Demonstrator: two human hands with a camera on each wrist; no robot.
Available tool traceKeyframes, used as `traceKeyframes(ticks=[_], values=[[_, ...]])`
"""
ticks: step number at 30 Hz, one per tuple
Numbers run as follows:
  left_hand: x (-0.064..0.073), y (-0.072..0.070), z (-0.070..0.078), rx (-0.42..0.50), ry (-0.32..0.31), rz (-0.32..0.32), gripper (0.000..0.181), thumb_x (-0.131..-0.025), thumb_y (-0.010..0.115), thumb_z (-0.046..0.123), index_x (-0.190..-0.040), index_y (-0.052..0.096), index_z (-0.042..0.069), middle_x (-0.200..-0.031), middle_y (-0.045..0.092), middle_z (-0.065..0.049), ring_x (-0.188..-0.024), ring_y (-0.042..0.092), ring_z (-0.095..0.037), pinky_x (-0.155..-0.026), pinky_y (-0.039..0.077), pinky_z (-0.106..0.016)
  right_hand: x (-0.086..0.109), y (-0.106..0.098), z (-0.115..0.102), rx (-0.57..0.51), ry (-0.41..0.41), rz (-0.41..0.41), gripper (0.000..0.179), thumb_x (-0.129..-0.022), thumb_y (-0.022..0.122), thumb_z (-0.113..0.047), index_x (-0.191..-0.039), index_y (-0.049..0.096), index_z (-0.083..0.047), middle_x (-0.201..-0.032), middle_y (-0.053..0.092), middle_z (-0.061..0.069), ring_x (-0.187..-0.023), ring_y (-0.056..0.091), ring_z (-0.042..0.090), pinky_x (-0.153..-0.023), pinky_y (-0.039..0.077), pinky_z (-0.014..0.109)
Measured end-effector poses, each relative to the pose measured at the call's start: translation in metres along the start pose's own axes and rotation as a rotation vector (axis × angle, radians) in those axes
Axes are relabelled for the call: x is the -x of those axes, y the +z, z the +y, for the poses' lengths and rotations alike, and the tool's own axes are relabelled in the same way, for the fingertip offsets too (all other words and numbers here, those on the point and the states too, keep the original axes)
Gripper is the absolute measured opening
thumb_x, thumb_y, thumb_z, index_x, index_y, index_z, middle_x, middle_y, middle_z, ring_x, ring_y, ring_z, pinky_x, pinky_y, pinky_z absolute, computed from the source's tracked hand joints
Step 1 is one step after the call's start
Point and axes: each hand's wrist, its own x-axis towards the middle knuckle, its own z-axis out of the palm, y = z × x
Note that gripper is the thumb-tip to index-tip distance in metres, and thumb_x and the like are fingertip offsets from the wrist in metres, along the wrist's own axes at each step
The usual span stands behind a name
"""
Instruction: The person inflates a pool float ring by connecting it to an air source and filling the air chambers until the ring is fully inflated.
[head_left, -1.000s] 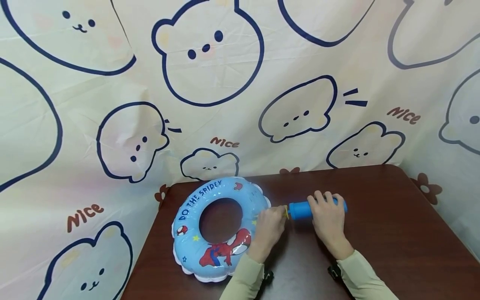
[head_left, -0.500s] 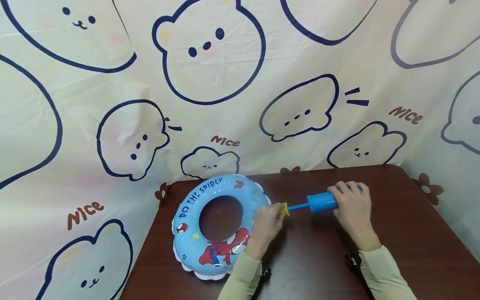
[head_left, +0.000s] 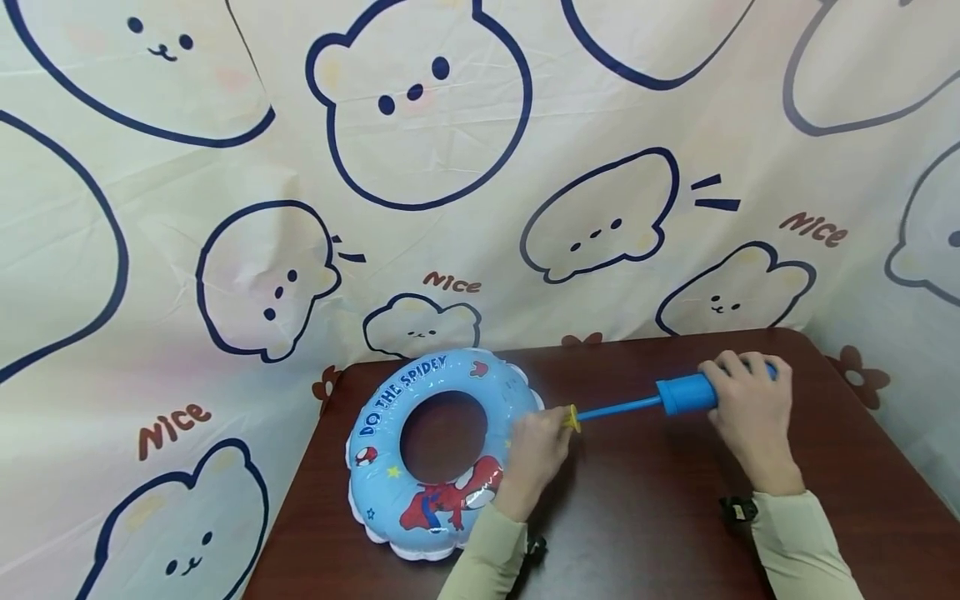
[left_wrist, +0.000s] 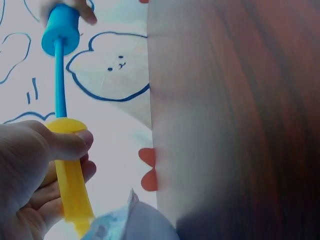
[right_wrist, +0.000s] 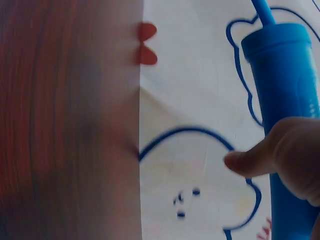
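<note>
A light blue inflatable swim ring (head_left: 375,467) with cartoon prints lies on the table, left of centre in the head view. At its right edge my left hand (head_left: 536,454) grips the yellow end piece (left_wrist: 72,185) of a hand pump, thumb near its flange. The yellow tip points down toward the ring in the left wrist view; whether it sits in a valve cannot be made out. A thin blue rod (head_left: 622,407) runs from the yellow piece to the pump's blue barrel (head_left: 686,393). My right hand (head_left: 750,408) holds that barrel, fingers wrapped over it.
The dark brown table (head_left: 637,533) ends at a pale cloth backdrop (head_left: 480,242) with cartoon bear outlines. A black strap device (head_left: 738,508) sits on the right wrist.
My right hand has drawn the blue barrel to the right and slightly away, exposing a growing length of rod. The left hand and the swim ring stay nearly in place.
</note>
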Motion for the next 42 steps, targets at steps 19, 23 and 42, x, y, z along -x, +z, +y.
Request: traceKeyframes(ticks=[19,23,42], values=[[-0.004,0.007,-0.004,0.006,0.072,0.048,0.015,-0.089,0.088,0.007,-0.098,0.077,0.006,-0.082,0.078,-0.004,-0.075,0.076,-0.014,-0.073,0.059,-0.015,0.004,0.038,-0.079,0.031,-0.135,0.052,0.045,-0.063,0.09,0.004,-0.105,0.073,-0.004,-0.105,0.068,0.018,-0.098,0.06,0.042,-0.091,0.047,0.063],[-0.006,0.008,-0.003,-0.03,0.089,0.062,0.013,-0.091,0.086,0.01,-0.097,0.075,0.007,-0.077,0.074,-0.002,-0.071,0.074,-0.014,-0.07,0.059,-0.016,0.005,0.045,-0.091,0.024,-0.148,0.07,0.042,-0.065,0.088,0.006,-0.103,0.073,-0.003,-0.102,0.067,0.018,-0.096,0.06,0.041,-0.088,0.048,0.061],[0.001,0.003,0.0,0.022,-0.016,0.004,0.019,-0.09,0.087,0.013,-0.105,0.077,0.008,-0.094,0.082,-0.003,-0.082,0.078,-0.015,-0.077,0.062,-0.022,0.001,0.018,-0.025,-0.055,-0.067,0.039,0.058,-0.056,0.095,0.005,-0.108,0.074,-0.007,-0.106,0.072,0.017,-0.105,0.059,0.043,-0.101,0.042,0.065]])
